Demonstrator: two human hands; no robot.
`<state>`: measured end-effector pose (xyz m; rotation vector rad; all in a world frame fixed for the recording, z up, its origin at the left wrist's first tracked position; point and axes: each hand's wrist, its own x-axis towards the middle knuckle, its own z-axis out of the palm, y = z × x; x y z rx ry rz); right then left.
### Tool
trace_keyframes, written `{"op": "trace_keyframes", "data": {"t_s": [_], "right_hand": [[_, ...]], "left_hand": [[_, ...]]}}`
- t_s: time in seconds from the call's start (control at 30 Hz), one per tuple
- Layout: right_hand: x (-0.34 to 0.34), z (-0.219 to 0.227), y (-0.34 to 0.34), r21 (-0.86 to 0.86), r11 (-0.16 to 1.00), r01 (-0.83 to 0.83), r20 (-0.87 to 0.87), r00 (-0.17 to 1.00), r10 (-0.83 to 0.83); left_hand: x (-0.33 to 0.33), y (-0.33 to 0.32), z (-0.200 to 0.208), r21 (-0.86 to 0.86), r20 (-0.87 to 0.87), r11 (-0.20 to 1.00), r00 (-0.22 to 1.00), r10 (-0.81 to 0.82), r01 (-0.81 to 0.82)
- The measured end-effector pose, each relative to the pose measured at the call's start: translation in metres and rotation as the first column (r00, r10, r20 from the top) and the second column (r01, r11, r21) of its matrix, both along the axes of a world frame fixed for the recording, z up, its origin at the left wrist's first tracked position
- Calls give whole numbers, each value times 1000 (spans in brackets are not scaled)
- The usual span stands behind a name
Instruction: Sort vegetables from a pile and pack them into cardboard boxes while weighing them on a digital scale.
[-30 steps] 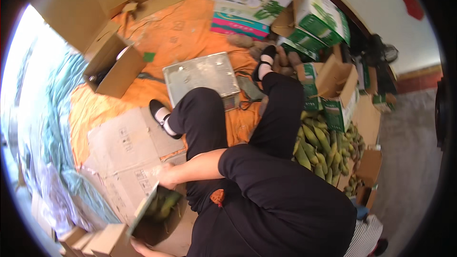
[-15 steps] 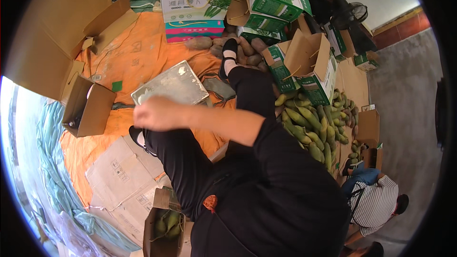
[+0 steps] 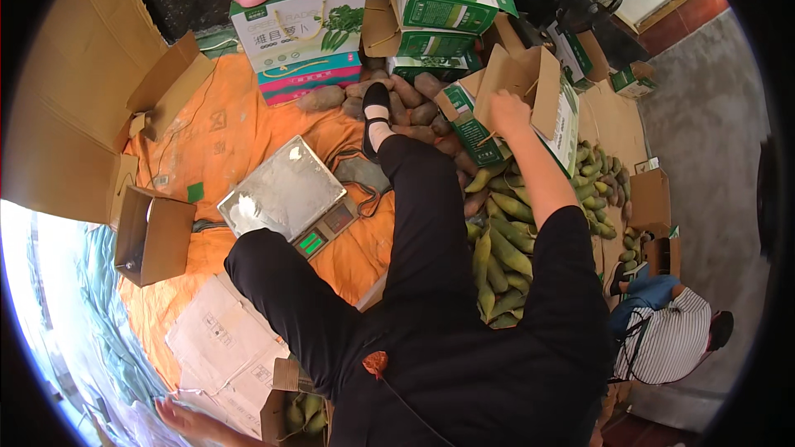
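The right hand (image 3: 508,118) has gone from above the scale, where it was half a second ago, to the open carton (image 3: 545,99) at two o'clock. Its fingers curl in at the mouth among the raised flaps; whether this grip has closed on a flap or on something inside, I cannot tell. So the handling has shifted to this carton, away from the radish box (image 3: 272,415) near seven o'clock, which both hands held a second ago. That box stands by the person's leg, green radishes showing in it.

The left hand (image 3: 180,419) is back in view at half past seven, just left of the radish box. Its grip is open, fingers extended, with nothing seen in it.

Just below the carton, from three to five o'clock, lies the radish heap (image 3: 509,252). At nine o'clock the scale (image 3: 286,186) is uncovered, display lit, on the orange sheet (image 3: 207,215). Brown tubers (image 3: 321,99) lie towards twelve; a co-worker (image 3: 669,339) in stripes is at four.
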<state>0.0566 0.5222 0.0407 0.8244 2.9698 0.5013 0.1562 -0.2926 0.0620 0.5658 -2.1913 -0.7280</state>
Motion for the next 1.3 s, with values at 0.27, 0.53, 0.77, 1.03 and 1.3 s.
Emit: {"op": "trace_keyframes", "data": {"t_s": [0.27, 0.53, 0.77, 1.03, 1.3], "right_hand": [[67, -16, 51, 119, 986, 114, 408, 900, -153], [83, -53, 84, 67, 983, 169, 379, 907, -182], [52, 34, 65, -61, 997, 49, -20, 999, -51], [52, 132, 119, -410, 911, 39, -578, 762, -293], [54, 210, 55, -625, 747, -224, -746, 453, -488]], "left_hand": [[-82, 147, -3, 129, 94, 901, 900, -426, 413], [-109, 198, 3, 157, 12, 786, 795, -607, 598], [-115, 214, 14, 132, 1, 759, 766, -643, 637], [-125, 221, 15, 124, -14, 690, 697, -717, 713], [-132, 232, 31, 127, -83, 679, 690, -719, 723]]}}
